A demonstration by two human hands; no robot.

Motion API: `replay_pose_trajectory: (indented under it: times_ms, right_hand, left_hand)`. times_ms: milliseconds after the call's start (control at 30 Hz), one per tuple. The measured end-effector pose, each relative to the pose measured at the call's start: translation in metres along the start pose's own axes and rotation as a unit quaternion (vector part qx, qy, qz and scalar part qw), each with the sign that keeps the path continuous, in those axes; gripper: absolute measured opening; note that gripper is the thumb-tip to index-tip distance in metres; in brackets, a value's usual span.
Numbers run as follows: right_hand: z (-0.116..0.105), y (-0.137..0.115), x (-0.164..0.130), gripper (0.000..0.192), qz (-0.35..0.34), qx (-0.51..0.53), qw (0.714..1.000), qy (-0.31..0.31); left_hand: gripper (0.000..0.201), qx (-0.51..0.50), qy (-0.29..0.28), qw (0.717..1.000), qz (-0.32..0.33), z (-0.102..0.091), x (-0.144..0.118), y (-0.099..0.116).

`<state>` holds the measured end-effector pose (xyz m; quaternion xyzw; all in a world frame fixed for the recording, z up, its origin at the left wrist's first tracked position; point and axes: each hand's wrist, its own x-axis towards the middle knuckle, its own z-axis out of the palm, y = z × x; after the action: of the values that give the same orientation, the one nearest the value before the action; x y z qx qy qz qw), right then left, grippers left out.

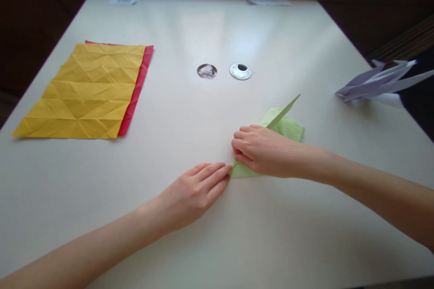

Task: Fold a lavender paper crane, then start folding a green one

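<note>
Across the near part of a white worktop (237,244), two bare forearms reach in from the lower left and the right. The left hand (200,189) lies palm down, its fingers stretched out side by side, their tips touching the left corner of a light green sheet of origami paper (244,170). Its thumb is hidden, so I cannot tell whether this grip pinches the corner or only presses it. Just beside it, the right hand (257,150) rests over the middle of the green paper with its fingers curled; their contact with the paper is covered, so whether that grip is closed on it or pushing down cannot be told. The green paper sits right of centre, partly folded, with a narrow pointed flap (285,110) sticking up behind the right hand. Farther off at the left lies a creased yellow origami sheet (91,95), overlapping a red sheet (135,92) that shows along its right and top edges. By the right edge stands a pale purple origami model (364,86) with several sharp points. Beyond the hands are a round hole (207,71) with crumpled silvery material inside and, next to it, a metal-rimmed fitting (233,72) with a dark opening. Along the far edge lie a small printed label (124,0) and a white paper slip (267,0).
</note>
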<state>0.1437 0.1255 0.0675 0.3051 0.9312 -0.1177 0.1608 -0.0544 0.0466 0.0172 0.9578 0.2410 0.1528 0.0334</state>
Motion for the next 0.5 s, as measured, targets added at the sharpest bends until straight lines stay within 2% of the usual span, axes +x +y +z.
replay_pose_trajectory:
  times_ms: [200,500]
  right_hand:
    - [-0.0053,-0.0052,0.0030,0.021,0.006,-0.031,0.999,-0.019]
    - [-0.0090,-0.0026,0.0072,0.023,0.017,0.002,0.999,-0.038]
  left_hand:
    - [0.030,0.006,0.000,1.000,0.002,0.0002,-0.0003,0.0002]
    - [0.030,-0.010,-0.031,0.999,-0.017,-0.0008,0.0006,-0.0001]
